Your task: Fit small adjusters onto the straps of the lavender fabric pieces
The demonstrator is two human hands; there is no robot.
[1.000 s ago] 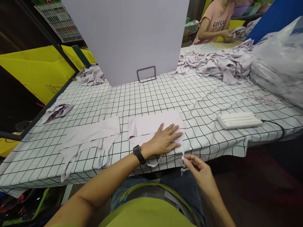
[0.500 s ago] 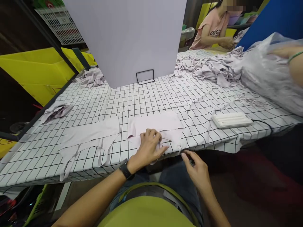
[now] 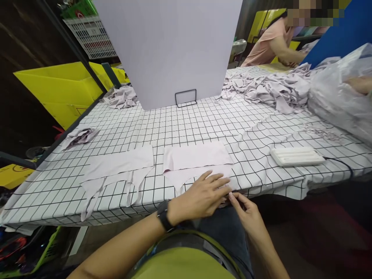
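Pale pink garment (image 3: pixel 199 155), its upper panel folded flat, lay toward the 6 o'clock edge of a black-gridded white cloth (image 3: pixel 192 126). Left hand (image 3: pixel 200 197) and right hand (image 3: pixel 247 213) met at its 5 o'clock corner, grip unclear. Grey board (image 3: pixel 174 50) stood at 12 o'clock.

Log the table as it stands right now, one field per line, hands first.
left hand: palm down over the near cloth's lower right part
right hand: fingertips at table edge, beside left fingers; grip unclear
near cloth: flat, partly under left hand
other cloth: flat, left of it, straps toward table edge
white device: right side, cord attached
far right: cloth pile, plastic bag
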